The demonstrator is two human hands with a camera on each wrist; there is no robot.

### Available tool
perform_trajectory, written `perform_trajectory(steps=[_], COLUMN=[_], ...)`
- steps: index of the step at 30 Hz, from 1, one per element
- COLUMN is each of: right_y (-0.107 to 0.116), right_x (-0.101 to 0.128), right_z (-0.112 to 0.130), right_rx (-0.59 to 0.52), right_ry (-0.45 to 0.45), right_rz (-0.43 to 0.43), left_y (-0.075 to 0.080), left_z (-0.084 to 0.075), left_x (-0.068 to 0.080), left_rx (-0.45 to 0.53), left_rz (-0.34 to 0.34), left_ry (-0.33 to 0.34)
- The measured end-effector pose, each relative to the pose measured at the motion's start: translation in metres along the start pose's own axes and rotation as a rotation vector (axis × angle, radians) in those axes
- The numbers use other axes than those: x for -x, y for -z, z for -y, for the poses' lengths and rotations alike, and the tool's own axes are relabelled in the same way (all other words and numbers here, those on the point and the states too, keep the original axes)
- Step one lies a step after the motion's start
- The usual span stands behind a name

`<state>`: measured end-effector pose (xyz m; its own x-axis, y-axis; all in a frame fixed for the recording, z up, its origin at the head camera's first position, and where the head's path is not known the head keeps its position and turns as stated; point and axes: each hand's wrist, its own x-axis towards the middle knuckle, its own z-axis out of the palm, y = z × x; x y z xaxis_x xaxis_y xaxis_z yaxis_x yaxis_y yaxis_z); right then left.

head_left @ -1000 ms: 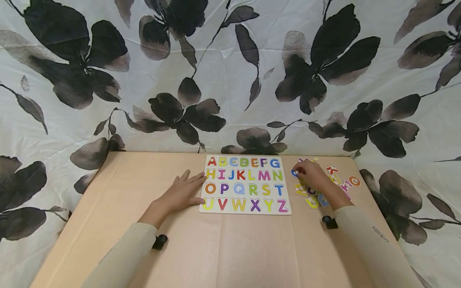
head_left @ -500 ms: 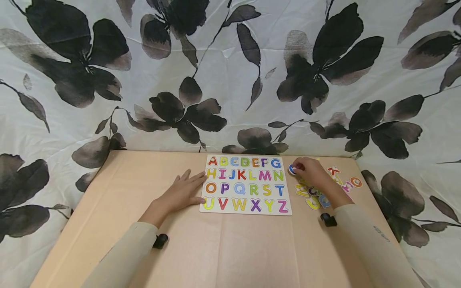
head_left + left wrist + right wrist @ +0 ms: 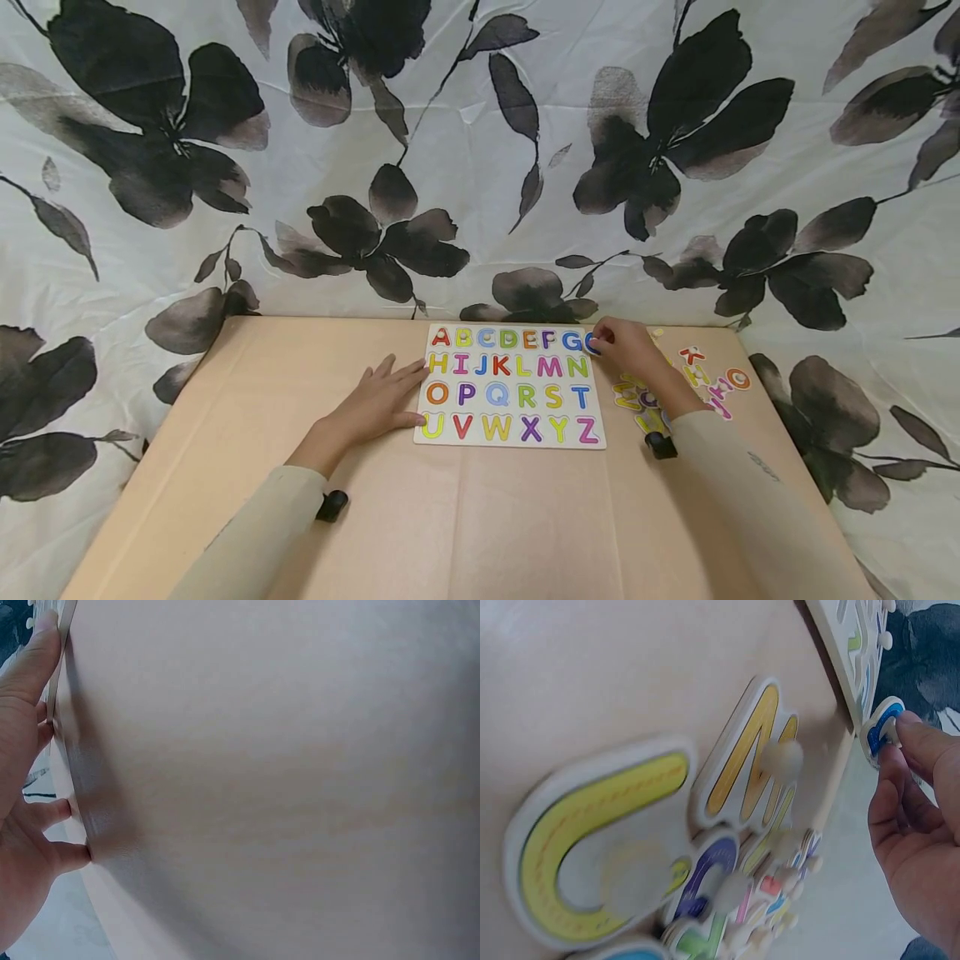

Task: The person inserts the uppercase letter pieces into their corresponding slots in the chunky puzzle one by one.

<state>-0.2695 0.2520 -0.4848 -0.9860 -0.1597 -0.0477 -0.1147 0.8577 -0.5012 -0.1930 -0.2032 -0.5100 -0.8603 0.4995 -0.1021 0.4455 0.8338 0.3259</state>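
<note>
The white alphabet puzzle board (image 3: pixel 480 409) lies at the table's far edge with colourful letters in rows. Small knobs show on several top-row letters. My left hand (image 3: pixel 375 404) rests at the board's left edge, fingers spread and fairly straight, thumb near the U. In the left wrist view, fingertips (image 3: pixel 71 856) touch the table. My right hand (image 3: pixel 633 352) pinches a blue puzzle letter (image 3: pixel 885 727) by its knob, between thumb and fingers. This piece is rounded and partly hidden by the fingers. It overlaps the board's upper right corner, beside the printed G (image 3: pixel 572 340).
Loose knobbed letters lie right of the board, including a yellow U-shaped piece (image 3: pixel 540 855), an orange-yellow piece (image 3: pixel 742 757), a red K (image 3: pixel 692 356) and an orange O (image 3: pixel 738 378). A black-flowered cloth (image 3: pixel 480 167) hangs behind the tan table (image 3: pixel 525 517).
My right hand has lifted the blue letter from beside the heap and carried it left to the board's upper right corner. The left hand has stayed in place.
</note>
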Motion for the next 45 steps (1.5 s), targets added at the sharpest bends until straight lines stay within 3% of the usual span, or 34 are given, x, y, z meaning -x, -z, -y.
perform_trajectory(steps=[6,13,33,45], right_y=[-0.010,-0.019,-0.030,-0.031], right_x=[-0.011,-0.016,-0.020,-0.025], right_z=[0.010,0.020,0.027,0.032], right_rx=[-0.007,-0.048,0.033,0.073], right_ry=[0.021,-0.010,-0.059,-0.073], right_rz=[-0.033,0.001,0.030,0.094], left_y=[0.000,-0.001,-0.001,0.001], left_z=[0.000,0.000,0.001,-0.001], left_x=[0.001,0.001,0.004,0.005], left_rx=[0.011,0.011,0.016,0.020], left_rz=[-0.010,-0.011,-0.006,0.003], left_ry=[-0.001,-0.004,-0.013,-0.006])
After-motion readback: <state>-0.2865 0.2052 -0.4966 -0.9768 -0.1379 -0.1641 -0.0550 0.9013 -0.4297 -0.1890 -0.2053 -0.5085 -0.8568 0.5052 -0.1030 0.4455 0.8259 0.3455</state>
